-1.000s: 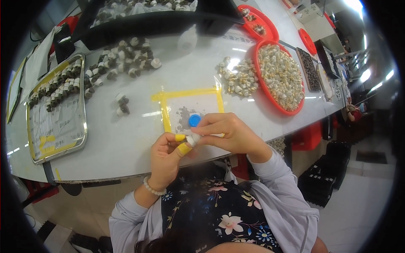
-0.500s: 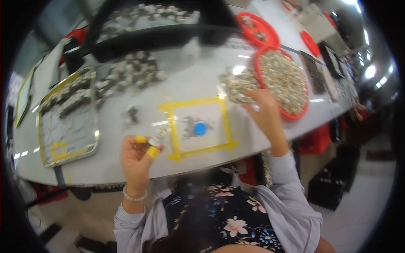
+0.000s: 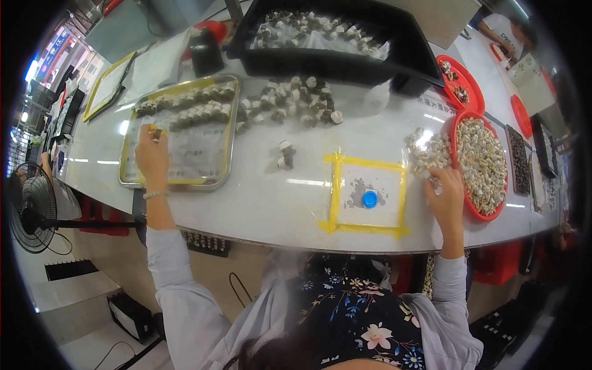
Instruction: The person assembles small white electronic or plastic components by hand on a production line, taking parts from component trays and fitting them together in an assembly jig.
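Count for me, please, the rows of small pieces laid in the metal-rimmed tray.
2: the far row runs along the far side of the tray, and the second row lies just nearer. The left hand may hide some pieces.

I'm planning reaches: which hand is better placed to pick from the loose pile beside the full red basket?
Likely the right hand: it is at the edge of the pile, while the left hand is over the metal tray.
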Demonstrator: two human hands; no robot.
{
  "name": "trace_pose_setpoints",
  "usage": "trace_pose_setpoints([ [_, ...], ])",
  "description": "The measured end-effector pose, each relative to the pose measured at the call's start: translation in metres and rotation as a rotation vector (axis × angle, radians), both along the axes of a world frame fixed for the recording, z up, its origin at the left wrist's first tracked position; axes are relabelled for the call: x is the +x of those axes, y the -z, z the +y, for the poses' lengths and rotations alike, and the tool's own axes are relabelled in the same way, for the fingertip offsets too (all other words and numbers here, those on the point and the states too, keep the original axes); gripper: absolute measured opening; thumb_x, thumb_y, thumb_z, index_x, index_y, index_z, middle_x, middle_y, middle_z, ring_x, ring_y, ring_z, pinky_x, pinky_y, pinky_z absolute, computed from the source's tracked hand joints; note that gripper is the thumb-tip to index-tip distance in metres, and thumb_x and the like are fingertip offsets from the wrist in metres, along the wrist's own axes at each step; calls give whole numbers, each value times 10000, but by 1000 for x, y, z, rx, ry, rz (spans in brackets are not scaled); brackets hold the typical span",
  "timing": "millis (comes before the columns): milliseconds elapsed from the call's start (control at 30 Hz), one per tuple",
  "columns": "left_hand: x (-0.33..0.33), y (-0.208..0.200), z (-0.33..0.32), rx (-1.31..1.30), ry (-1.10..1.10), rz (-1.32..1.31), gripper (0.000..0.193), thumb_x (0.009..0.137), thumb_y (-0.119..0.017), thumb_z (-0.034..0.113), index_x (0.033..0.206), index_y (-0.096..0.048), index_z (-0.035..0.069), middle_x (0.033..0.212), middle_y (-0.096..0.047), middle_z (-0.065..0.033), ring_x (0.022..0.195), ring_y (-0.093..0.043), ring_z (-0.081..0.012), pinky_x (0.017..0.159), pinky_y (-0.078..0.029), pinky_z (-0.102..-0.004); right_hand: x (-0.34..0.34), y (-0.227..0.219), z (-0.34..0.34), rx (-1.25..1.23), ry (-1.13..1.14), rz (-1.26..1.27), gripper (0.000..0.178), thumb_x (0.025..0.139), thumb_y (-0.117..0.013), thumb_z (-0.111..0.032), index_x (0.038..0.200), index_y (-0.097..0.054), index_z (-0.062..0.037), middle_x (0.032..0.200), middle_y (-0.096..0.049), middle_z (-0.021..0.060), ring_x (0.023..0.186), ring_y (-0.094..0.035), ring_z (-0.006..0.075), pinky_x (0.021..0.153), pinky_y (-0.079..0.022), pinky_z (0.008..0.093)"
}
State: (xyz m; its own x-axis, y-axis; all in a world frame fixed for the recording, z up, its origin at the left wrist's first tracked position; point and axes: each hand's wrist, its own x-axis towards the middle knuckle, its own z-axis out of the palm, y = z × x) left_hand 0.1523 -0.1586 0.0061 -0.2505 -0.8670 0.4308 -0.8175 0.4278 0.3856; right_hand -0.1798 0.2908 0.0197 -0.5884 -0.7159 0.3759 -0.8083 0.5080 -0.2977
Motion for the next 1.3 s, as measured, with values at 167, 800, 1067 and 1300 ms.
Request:
trace_pose_setpoints([
  [167,-6,18,-34,14,69,-16,279,788,-586,150,1041,-539,43,879,-653,-148,807,-624,-308,715,-471,-387,10,5,10,-64,12,-70,214,690,-628,6,903,-609,-3,831,-585,95,788,-535,238,709,-436,318],
  [800,-107,4,172,53,972,-97,309,742,-654,62,1023,-537,11,957,-536,-112,787,-541,-262,690,-444,-368,43,-1,-22,-83,-328,-397,259,659,-635,2,917,-641,-26,837,-598,94,762,-580,202,671,-472,301],
  [1067,-99,-1,175,187,1011,-109,302,706,-673,62,977,-548,16,980,-547,-111,773,-552,-258,655,-448,-360,49,-6,-38,7,-502,-204,216,643,-646,-15,856,-625,-42,806,-577,79,734,-563,247,642,-473,335],
  [1300,-97,-4,193,166,788,-196,282,721,-661,80,977,-554,31,889,-525,-123,778,-531,-279,637,-438,-373,50,-7,-46,139,-578,-49,192,650,-640,-40,839,-607,-35,774,-534,75,723,-531,232,627,-464,333],
])
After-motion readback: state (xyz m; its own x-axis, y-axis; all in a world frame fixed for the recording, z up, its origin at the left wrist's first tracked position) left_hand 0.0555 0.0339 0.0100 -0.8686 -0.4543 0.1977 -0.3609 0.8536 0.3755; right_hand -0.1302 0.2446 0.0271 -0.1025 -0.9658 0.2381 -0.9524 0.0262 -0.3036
